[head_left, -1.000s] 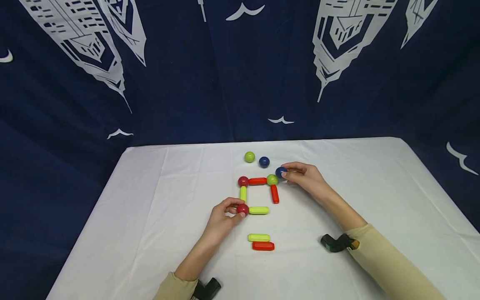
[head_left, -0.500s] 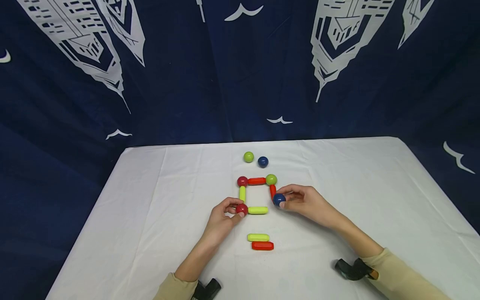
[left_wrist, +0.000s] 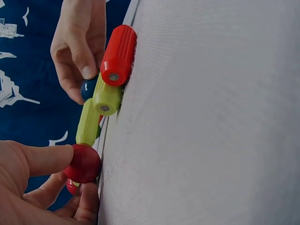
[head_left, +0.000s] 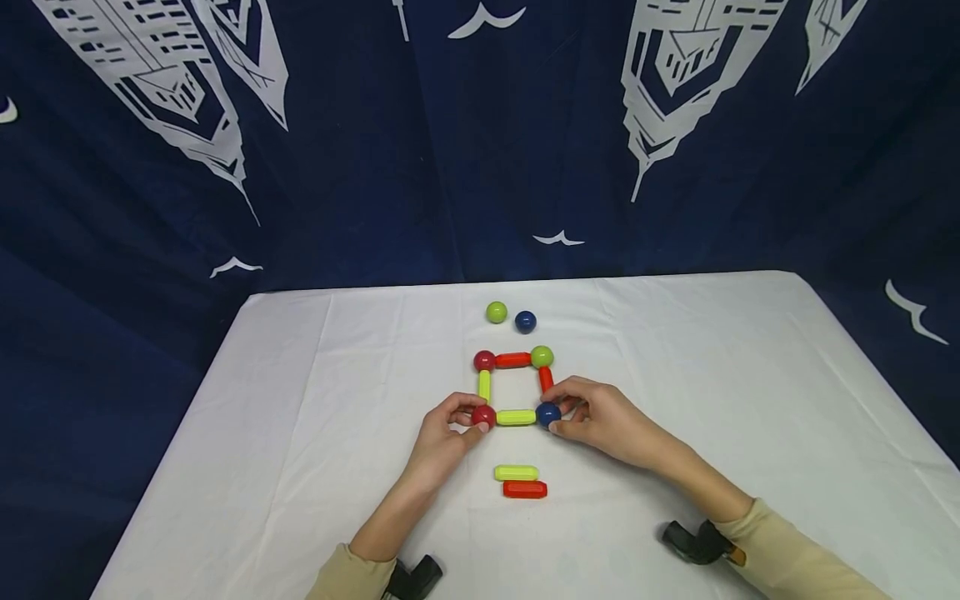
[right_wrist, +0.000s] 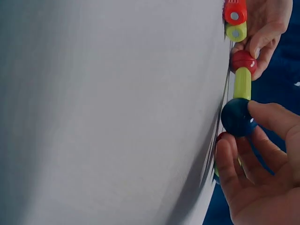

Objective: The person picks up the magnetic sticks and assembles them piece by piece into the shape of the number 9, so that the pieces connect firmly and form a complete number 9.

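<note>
On the white-clothed table [head_left: 300,467], the left hand [head_left: 444,433] pinches the dark red plastic ball [head_left: 483,415] at the square's near left corner. The right hand [head_left: 603,419] has its grip curled round the dark blue plastic ball [head_left: 548,412] at the near right corner, touching the yellow-green plastic rod [head_left: 516,417] between them.

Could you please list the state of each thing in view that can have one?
Square: closed, four balls joined by four sticks.
Blue ball: pinched by right hand, at the near right corner.
Red ball: pinched by left hand.
Spare sticks: loose, lying flat.
Far balls: loose, apart from the square.
</note>
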`<state>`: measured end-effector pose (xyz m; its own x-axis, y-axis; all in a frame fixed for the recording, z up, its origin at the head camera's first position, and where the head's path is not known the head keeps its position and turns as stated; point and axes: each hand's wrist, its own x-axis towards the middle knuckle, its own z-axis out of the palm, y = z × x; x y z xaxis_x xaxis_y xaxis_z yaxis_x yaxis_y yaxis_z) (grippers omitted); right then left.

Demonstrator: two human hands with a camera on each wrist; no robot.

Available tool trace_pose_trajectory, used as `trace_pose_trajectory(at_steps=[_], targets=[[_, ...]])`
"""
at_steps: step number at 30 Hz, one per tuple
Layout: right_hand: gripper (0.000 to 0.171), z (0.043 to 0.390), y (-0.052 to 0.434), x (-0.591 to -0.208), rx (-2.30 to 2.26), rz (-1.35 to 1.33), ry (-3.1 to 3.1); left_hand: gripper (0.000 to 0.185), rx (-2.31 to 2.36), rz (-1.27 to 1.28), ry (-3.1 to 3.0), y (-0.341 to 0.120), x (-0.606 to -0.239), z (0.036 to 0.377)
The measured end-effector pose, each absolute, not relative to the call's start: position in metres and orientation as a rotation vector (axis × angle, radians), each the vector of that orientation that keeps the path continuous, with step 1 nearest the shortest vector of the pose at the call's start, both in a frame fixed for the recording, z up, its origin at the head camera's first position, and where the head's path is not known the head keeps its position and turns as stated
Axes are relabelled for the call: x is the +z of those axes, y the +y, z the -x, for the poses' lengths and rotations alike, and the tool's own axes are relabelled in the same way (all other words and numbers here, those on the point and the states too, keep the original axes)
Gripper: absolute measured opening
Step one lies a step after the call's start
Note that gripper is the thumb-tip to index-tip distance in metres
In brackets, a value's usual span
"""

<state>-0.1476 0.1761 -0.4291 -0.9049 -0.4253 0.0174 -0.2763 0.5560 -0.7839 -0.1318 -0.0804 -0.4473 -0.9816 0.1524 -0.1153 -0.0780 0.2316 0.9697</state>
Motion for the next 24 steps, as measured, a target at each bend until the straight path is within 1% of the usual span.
trace_pose_trajectory(at_steps=[9,11,16,24], targets=[[0.019,0.166,0.171,-0.427,-1.287,0.347,2.728,0.027,1.831,-0.065,2.317,-0.080,-0.445,0.132],[0.021,0.171,0.168,-0.428,-1.247,0.273,2.753,0.027,1.832,-0.067,2.315,-0.079,-0.445,0.132],[0.034,0.182,0.160,-0.426,-1.169,0.106,2.741,0.026,1.835,-0.062,2.311,-0.079,-0.444,0.133],[0.029,0.189,0.159,-0.426,-1.359,-0.051,2.529,0.027,1.834,-0.053,2.315,-0.078,-0.444,0.134]])
